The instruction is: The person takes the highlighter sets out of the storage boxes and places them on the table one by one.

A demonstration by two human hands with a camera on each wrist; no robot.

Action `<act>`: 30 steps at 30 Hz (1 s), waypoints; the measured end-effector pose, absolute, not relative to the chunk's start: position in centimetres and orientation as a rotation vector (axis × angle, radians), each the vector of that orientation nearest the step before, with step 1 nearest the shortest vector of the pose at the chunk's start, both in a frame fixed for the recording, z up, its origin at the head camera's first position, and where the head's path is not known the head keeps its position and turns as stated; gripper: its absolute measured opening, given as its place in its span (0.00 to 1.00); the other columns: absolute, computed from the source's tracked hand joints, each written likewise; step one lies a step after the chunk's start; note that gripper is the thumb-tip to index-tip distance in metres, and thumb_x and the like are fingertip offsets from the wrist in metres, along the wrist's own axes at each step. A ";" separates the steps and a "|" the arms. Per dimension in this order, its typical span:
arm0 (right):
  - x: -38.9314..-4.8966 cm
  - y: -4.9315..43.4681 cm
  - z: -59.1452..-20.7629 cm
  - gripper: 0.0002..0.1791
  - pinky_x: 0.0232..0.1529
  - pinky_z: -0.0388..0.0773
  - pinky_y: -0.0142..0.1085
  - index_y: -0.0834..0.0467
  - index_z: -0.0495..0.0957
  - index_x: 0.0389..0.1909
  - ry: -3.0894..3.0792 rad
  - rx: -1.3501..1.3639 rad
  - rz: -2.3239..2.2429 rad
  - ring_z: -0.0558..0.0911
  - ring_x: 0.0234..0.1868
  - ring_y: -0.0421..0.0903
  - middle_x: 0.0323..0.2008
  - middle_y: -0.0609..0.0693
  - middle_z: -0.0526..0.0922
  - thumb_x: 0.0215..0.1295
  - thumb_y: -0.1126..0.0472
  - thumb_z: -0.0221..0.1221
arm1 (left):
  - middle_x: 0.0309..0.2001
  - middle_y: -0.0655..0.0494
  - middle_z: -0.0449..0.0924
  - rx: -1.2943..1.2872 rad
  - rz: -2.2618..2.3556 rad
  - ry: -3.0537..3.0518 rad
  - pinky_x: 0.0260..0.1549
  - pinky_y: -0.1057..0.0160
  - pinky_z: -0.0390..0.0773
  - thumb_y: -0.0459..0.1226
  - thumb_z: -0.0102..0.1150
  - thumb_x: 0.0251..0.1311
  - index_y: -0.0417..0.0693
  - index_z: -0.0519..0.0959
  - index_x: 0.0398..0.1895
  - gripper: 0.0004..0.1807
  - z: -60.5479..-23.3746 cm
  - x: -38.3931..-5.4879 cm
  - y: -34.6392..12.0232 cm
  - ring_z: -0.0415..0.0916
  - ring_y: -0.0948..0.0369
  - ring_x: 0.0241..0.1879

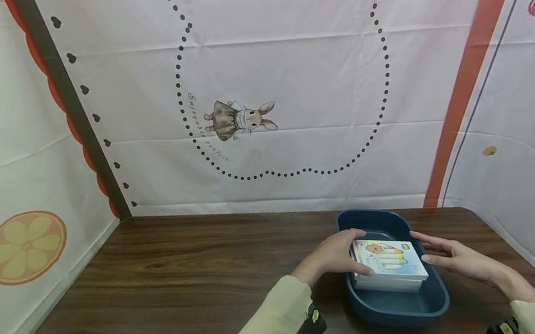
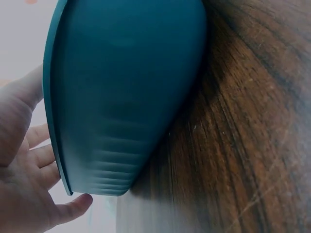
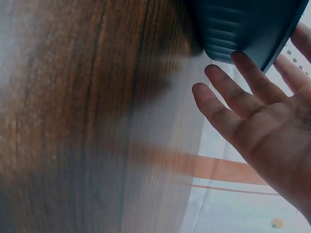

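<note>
A stack of small picture books (image 1: 390,263), white at the edges with a cartoon cover on top, lies inside a dark blue plastic basin (image 1: 385,307). My left hand (image 1: 335,255) reaches over the basin's left rim and holds the stack's left end, thumb on the near side and fingers at the far corner. From the left wrist view, the basin's wall (image 2: 121,73) hides the stack. On the other side, my right hand (image 1: 468,260) has its fingers stretched out at the right rim. The right wrist view shows those fingers (image 3: 233,97) spread beside the basin's outer wall.
The basin stands on a dark brown wooden table (image 1: 187,284), near its right side. A white printed cloth (image 1: 286,67) with a rabbit figure hangs behind the table, and more cloth encloses it at the left and right.
</note>
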State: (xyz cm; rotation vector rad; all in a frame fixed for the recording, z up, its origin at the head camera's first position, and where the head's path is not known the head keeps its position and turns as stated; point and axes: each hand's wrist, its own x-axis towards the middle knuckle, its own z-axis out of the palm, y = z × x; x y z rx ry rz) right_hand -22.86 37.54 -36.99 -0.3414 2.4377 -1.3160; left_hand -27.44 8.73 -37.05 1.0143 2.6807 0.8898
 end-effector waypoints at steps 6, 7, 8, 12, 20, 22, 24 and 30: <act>-22.8 37.5 -36.9 0.34 0.49 0.71 0.53 0.59 0.41 0.70 2.449 -0.348 -1.313 0.53 0.61 0.75 0.64 0.77 0.43 0.69 0.57 0.46 | 0.59 0.64 0.67 1.027 0.788 2.702 0.50 0.65 0.68 0.54 0.69 0.41 0.58 0.65 0.62 0.42 -36.8 -27.5 9.3 0.66 0.68 0.49; -22.8 37.6 -36.9 0.34 0.49 0.71 0.53 0.59 0.41 0.70 2.446 -0.355 -1.313 0.53 0.60 0.75 0.63 0.78 0.43 0.69 0.57 0.46 | 0.59 0.64 0.67 1.031 0.773 2.702 0.49 0.64 0.68 0.54 0.68 0.41 0.58 0.65 0.62 0.41 -36.8 -27.5 9.4 0.66 0.68 0.49; -22.8 37.6 -36.9 0.34 0.49 0.71 0.53 0.59 0.41 0.70 2.443 -0.361 -1.315 0.54 0.60 0.75 0.63 0.78 0.43 0.69 0.57 0.46 | 0.59 0.64 0.67 1.035 0.757 2.705 0.49 0.64 0.68 0.54 0.68 0.41 0.58 0.65 0.62 0.42 -36.8 -27.5 9.5 0.66 0.68 0.49; -23.0 37.6 -36.8 0.34 0.48 0.71 0.53 0.59 0.42 0.70 2.425 -0.378 -1.320 0.53 0.60 0.75 0.63 0.79 0.43 0.69 0.57 0.46 | 0.59 0.66 0.67 1.039 0.695 2.718 0.49 0.62 0.67 0.55 0.69 0.40 0.59 0.65 0.63 0.43 -36.9 -27.6 9.7 0.65 0.68 0.50; -23.0 37.5 -36.7 0.34 0.48 0.71 0.54 0.61 0.43 0.69 2.446 -0.356 -1.307 0.50 0.61 0.76 0.63 0.78 0.44 0.69 0.57 0.46 | 0.61 0.66 0.65 1.048 0.585 2.740 0.49 0.57 0.65 0.57 0.70 0.37 0.61 0.60 0.66 0.48 -37.0 -27.6 10.2 0.62 0.66 0.57; -23.0 37.5 -36.7 0.34 0.48 0.71 0.55 0.62 0.43 0.69 2.449 -0.346 -1.308 0.50 0.61 0.75 0.64 0.77 0.44 0.69 0.57 0.47 | 0.61 0.66 0.64 1.046 0.589 2.742 0.47 0.59 0.65 0.57 0.70 0.36 0.61 0.60 0.66 0.49 -37.1 -27.6 10.2 0.61 0.66 0.57; -23.0 37.5 -36.7 0.34 0.48 0.71 0.55 0.62 0.43 0.69 2.448 -0.341 -1.307 0.50 0.61 0.75 0.63 0.78 0.44 0.69 0.57 0.47 | 0.61 0.66 0.64 1.048 0.590 2.748 0.47 0.60 0.65 0.57 0.70 0.35 0.61 0.60 0.66 0.49 -37.1 -27.6 10.2 0.62 0.66 0.56; -23.1 37.5 -36.9 0.34 0.48 0.69 0.57 0.60 0.43 0.70 2.422 -0.320 -1.321 0.49 0.61 0.75 0.64 0.78 0.43 0.69 0.56 0.47 | 0.61 0.66 0.65 1.057 0.597 2.766 0.45 0.61 0.65 0.57 0.70 0.36 0.61 0.60 0.66 0.49 -37.3 -27.6 10.2 0.63 0.67 0.55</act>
